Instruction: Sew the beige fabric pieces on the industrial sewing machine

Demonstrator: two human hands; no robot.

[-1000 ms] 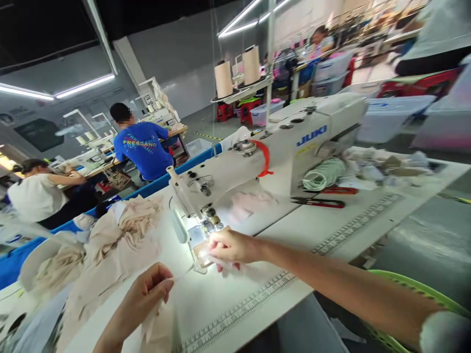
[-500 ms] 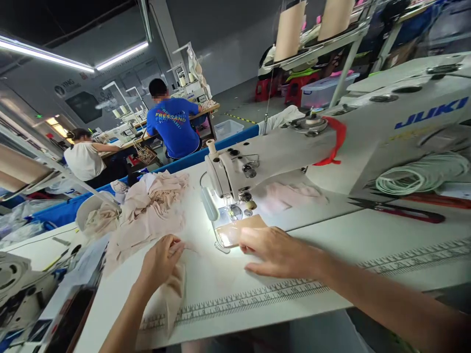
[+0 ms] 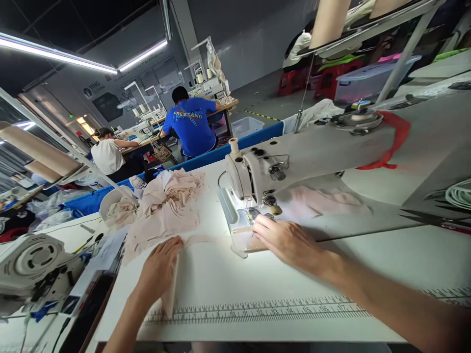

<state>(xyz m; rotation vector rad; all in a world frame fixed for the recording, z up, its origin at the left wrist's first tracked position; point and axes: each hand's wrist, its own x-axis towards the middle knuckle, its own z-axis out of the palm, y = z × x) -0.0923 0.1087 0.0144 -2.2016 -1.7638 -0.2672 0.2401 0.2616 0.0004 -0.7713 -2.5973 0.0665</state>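
A white sewing machine (image 3: pixel 324 147) stands on the white table (image 3: pixel 279 289), its lamp lighting the needle area. My right hand (image 3: pixel 290 240) lies flat with fingers stretched out on a thin beige fabric piece (image 3: pixel 245 240) right at the presser foot. My left hand (image 3: pixel 160 264) rests palm down, fingers together, on the other end of the same beige strip (image 3: pixel 171 294), which hangs toward the table's front edge.
A heap of beige fabric pieces (image 3: pixel 165 206) lies left of the machine head. More pink fabric (image 3: pixel 327 201) lies behind the needle. Scissors (image 3: pixel 434 220) are at the right. A printed ruler (image 3: pixel 257 311) runs along the table front. Two people (image 3: pixel 191 127) sit at far tables.
The view has swung right and closer to the machine. My right hand slid forward to the presser foot, and my left hand flattened onto the fabric strip.
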